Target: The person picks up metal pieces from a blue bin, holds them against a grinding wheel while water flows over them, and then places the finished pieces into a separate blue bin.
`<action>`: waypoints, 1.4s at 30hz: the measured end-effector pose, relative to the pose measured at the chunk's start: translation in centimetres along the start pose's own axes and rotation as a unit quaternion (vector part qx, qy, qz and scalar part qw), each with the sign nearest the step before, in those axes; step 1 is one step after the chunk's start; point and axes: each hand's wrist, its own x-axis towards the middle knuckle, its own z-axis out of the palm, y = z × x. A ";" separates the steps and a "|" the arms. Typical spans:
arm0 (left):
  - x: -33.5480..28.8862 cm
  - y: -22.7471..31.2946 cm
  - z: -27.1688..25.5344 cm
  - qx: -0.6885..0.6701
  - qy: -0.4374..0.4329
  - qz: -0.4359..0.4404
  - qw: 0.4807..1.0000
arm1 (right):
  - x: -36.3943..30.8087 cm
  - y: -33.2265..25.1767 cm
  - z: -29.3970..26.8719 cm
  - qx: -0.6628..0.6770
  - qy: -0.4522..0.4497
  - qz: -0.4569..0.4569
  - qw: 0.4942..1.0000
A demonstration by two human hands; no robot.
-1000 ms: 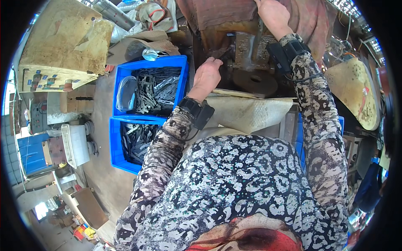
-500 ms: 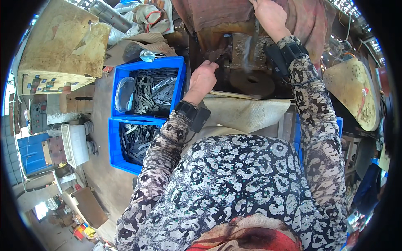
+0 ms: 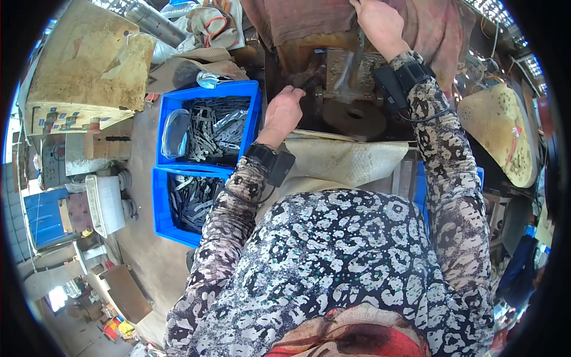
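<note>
Two hands are at a rusty old machine (image 3: 342,71): the left hand (image 3: 284,112) has its fingers pinched on a small dark metal piece (image 3: 307,76), held at the machine's working spot just above a round dark disc (image 3: 354,117), while the right hand (image 3: 380,22) is up at the top of the machine by a brownish cloth (image 3: 297,18); whether it is closed on a lever or only resting there I cannot tell. Just left of the left wrist stand two blue bins (image 3: 166,107) of flat grey metal blanks (image 3: 217,125), one behind the other. As I judge it, the danger is to the left fingertips, which sit close to the tooling: if the machine cycles before they clear, they could be caught, or the piece could slip askew.
</note>
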 end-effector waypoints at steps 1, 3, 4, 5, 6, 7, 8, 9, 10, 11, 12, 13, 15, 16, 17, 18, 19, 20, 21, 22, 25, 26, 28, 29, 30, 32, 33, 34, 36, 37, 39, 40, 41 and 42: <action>0.0 0.0 0.0 0.001 -0.004 -0.004 1.000 | -0.2 0.4 0.6 0.003 -0.010 0.014 1.000; 0.0 0.0 -0.1 0.005 0.014 -0.003 1.000 | -0.6 1.0 2.7 0.008 -0.020 0.032 0.999; -0.1 0.0 -0.1 0.004 0.002 -0.004 1.000 | -0.7 1.1 4.1 -0.012 0.012 -0.001 1.000; -0.1 0.1 -0.1 -0.012 0.005 -0.006 1.000 | -1.0 1.5 5.3 -0.023 0.027 -0.017 0.999; 0.0 0.1 0.0 -0.029 0.020 -0.005 0.999 | -1.2 1.8 6.3 -0.034 0.042 -0.033 0.998; 0.0 0.1 0.0 -0.029 0.009 -0.006 1.000 | -1.3 2.0 6.9 -0.030 0.042 -0.033 0.998; 0.0 0.1 0.0 -0.028 0.015 -0.002 1.000 | -1.3 2.0 7.2 -0.029 0.043 -0.033 0.998; 0.1 0.1 0.0 -0.027 0.022 0.002 0.999 | -1.4 2.1 7.1 -0.027 0.043 -0.034 0.998; 0.1 0.1 0.0 -0.027 0.023 0.003 0.999 | -1.2 1.9 6.5 -0.029 0.041 -0.024 0.998; 0.1 0.1 0.0 -0.032 0.030 0.006 0.999 | -1.1 1.6 5.7 -0.029 0.040 -0.019 0.999; 0.1 0.1 -0.1 -0.035 0.036 0.008 0.999 | -0.9 1.2 4.6 -0.029 0.038 -0.014 0.999; 0.0 0.2 -0.1 -0.034 0.035 0.008 0.999 | -0.9 1.2 3.1 -0.006 0.029 -0.005 1.000; 0.0 0.2 -0.2 -0.038 0.041 0.006 0.998 | -0.6 0.5 0.6 0.017 0.020 0.005 1.000; 0.0 0.2 -0.2 -0.036 0.031 0.005 0.999 | -0.5 0.1 -0.2 0.018 0.023 -0.002 1.000; 0.1 0.2 -0.2 -0.038 0.036 0.009 0.999 | -0.3 -0.1 -0.8 0.019 0.026 -0.009 0.999; 0.0 0.2 -0.2 -0.044 0.052 0.016 0.998 | -0.2 -0.4 -1.3 0.020 0.026 -0.009 0.999; 0.0 0.2 -0.2 -0.039 0.042 0.013 0.998 | -0.2 -0.5 -1.5 0.015 0.016 -0.006 1.000; 0.0 0.2 -0.2 -0.041 0.043 0.012 0.998 | -0.2 -0.6 -1.7 0.010 0.007 -0.002 1.000; 0.0 0.2 -0.3 -0.043 0.054 0.015 0.997 | -0.2 -0.6 -1.7 0.011 0.008 -0.001 1.000; 0.0 0.2 -0.3 -0.040 0.044 0.014 0.998 | -0.2 -0.5 -1.7 0.024 0.003 0.002 1.000; 0.1 0.3 -0.2 -0.046 0.035 0.012 0.998 | -0.2 -0.4 -1.7 0.029 -0.009 0.007 1.000; 0.0 0.3 -0.2 -0.044 0.035 0.012 0.998 | -0.2 -0.4 -1.8 0.025 -0.018 0.007 0.999; 0.0 0.2 -0.2 -0.043 0.035 0.012 0.998 | -0.2 -0.3 -1.8 0.032 -0.010 0.005 0.999; 0.0 0.2 -0.1 -0.042 0.032 0.012 0.999 | -0.2 -0.2 -1.7 0.040 -0.003 0.001 0.999; 0.0 0.2 -0.1 -0.043 0.038 0.014 0.998 | -0.2 -0.1 -1.4 0.040 -0.003 0.001 0.999; 0.0 0.3 0.1 -0.035 0.021 0.009 0.999 | -0.3 0.3 -0.4 0.044 -0.025 0.026 0.998; -0.1 0.3 0.1 -0.031 0.023 0.011 0.999 | -0.5 0.7 0.3 0.043 -0.025 0.030 0.998; -0.1 0.4 0.2 -0.029 0.009 0.011 0.999 | -0.7 1.0 1.2 0.049 -0.008 0.028 0.998; -0.1 0.6 0.2 -0.026 -0.003 0.013 1.000 | -0.9 1.4 3.1 0.050 0.010 0.030 0.998; -0.1 0.6 0.2 -0.027 -0.006 0.017 0.999 | -0.8 1.0 4.1 -0.002 0.021 0.017 1.000; -0.1 0.8 0.0 -0.022 -0.006 0.025 0.999 | -1.0 1.3 4.7 -0.059 0.029 0.007 0.998; -0.1 0.9 0.0 -0.024 -0.019 0.024 0.999 | -1.0 1.4 4.5 -0.043 0.022 0.013 0.999; 0.0 1.0 -0.1 -0.027 -0.039 0.027 0.999 | -1.1 1.5 4.0 -0.026 0.015 0.018 0.999; 0.0 1.0 -0.2 -0.029 -0.047 0.033 0.998 | -1.2 1.4 3.4 -0.009 0.009 0.023 1.000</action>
